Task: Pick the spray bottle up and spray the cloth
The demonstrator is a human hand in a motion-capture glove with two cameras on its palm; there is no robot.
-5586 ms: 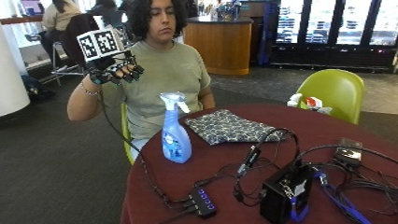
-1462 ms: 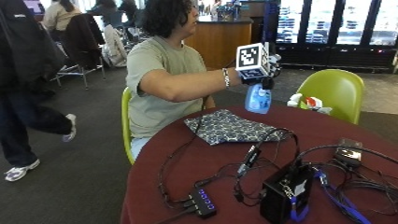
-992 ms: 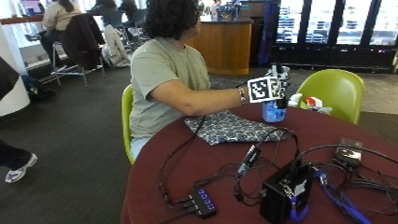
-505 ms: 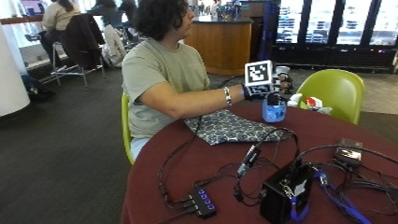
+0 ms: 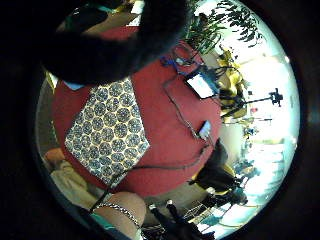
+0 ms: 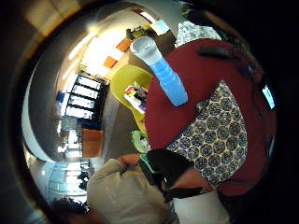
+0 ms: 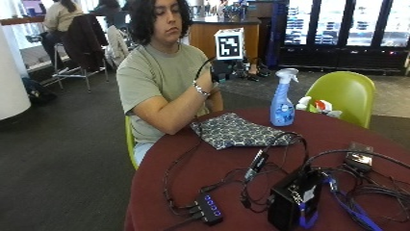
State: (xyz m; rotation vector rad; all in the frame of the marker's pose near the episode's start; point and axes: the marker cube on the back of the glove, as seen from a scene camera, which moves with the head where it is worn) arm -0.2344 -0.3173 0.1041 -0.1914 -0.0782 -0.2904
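Standing upright on the red table (image 7: 192,192), the spray bottle (image 7: 282,98) sits just beside the far edge of the patterned cloth (image 7: 237,131), nobody touching it. Right hand (image 7: 221,72) is up near the chest, well apart from both; whether its fingers are spread or curled I cannot tell. Best approach, I'd say: come down at the bottle's neck, trigger under the forefinger, nozzle turned toward the cloth before squeezing

A round red surface (image 7: 192,192) carries tangled black cables (image 7: 269,168), a USB hub (image 7: 210,209), a black box (image 7: 295,199) and a small device (image 7: 359,159). A green chair (image 7: 346,94) stands behind.
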